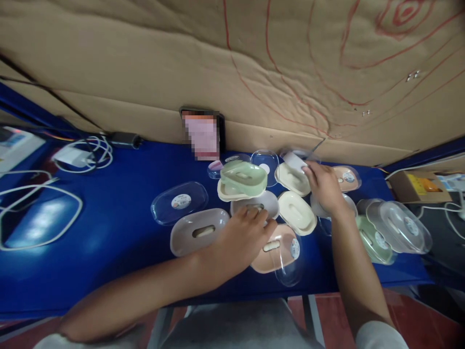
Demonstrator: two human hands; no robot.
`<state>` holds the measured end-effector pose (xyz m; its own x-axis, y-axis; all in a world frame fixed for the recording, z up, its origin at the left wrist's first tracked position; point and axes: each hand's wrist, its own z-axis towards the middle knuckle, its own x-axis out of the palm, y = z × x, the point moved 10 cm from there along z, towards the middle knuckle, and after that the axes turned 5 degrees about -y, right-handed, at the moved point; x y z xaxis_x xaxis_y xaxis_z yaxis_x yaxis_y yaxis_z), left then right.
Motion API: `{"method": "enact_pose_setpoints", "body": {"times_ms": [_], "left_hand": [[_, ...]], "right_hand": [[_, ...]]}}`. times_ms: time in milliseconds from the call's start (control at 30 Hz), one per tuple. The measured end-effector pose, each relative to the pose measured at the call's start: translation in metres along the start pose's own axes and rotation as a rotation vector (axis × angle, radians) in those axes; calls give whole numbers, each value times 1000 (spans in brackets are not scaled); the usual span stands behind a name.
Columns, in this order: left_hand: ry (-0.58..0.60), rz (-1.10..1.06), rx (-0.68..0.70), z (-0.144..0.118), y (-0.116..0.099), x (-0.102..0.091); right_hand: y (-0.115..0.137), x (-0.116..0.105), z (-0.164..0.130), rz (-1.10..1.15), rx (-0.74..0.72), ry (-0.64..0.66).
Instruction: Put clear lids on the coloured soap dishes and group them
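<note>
Oval plastic soap-dish parts lie scattered on a blue table (119, 242). My left hand (241, 240) rests fingers-down on a grey oval tray (271, 202) in the middle, next to a pink tray (276, 249) with a clear lid (290, 269). My right hand (323, 186) reaches to the back and pinches a clear lid (296, 159) above a cream tray (290, 179). A green tray (243, 175) sits stacked on a cream one. A grey tray (198, 231) and a clear lid (179, 202) lie to the left.
Cardboard sheets (254, 63) with red lines stand behind the table. A phone (202, 133) leans against them. White cables and a charger (82, 155) lie at the left. More clear lids (399, 225) and a green tray (372, 240) sit at the right edge, beside a small box (419, 186).
</note>
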<state>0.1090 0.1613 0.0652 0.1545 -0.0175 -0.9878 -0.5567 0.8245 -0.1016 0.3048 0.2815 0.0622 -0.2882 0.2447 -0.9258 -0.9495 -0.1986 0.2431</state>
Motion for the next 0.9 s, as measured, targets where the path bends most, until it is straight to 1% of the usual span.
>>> {"method": "enact_pose_setpoints", "body": {"times_ms": [67,133,167,200,233,267,300,367,400,467,533,600,700,800,900], "left_hand": [[-12,1,1,0,0,1],[-29,4,-2,1,0,2],[-34,6,-4,0,0,2],[-37,9,-6,0,0,2],[-32,11,-5,0,0,2],[-22,11,-5,0,0,2],[-10,9,-7,0,0,2],[14,2,-11,-1,0,3],[24,-5,-14,-1,0,3],[32,-17,-15,-1,0,3],[34,-22,-15,-1,0,4],[28,-19,-14,-1,0,4],[5,-5,-2,-1,-1,1],[-17,18,3,-2,-2,-1],[-33,32,13,-2,-3,-2]], "right_hand": [[17,-13,-4,119,-74,-26],[34,-23,-11,220,-174,-4],[35,-29,-14,238,-186,-6],[30,-36,-16,217,-157,-23],[16,-42,-18,150,-85,-51],[-3,-46,-20,38,22,-61],[-26,-47,-23,-93,139,-39],[-72,-41,-32,-312,342,78],[-91,-35,-37,-368,409,145],[-116,-22,-41,-385,459,237],[-125,-14,-40,-373,445,260],[-123,-11,-34,-356,391,251],[-112,-17,-26,-322,287,198],[-106,-25,-21,-321,224,116],[-102,-22,-21,-321,152,64]]}}
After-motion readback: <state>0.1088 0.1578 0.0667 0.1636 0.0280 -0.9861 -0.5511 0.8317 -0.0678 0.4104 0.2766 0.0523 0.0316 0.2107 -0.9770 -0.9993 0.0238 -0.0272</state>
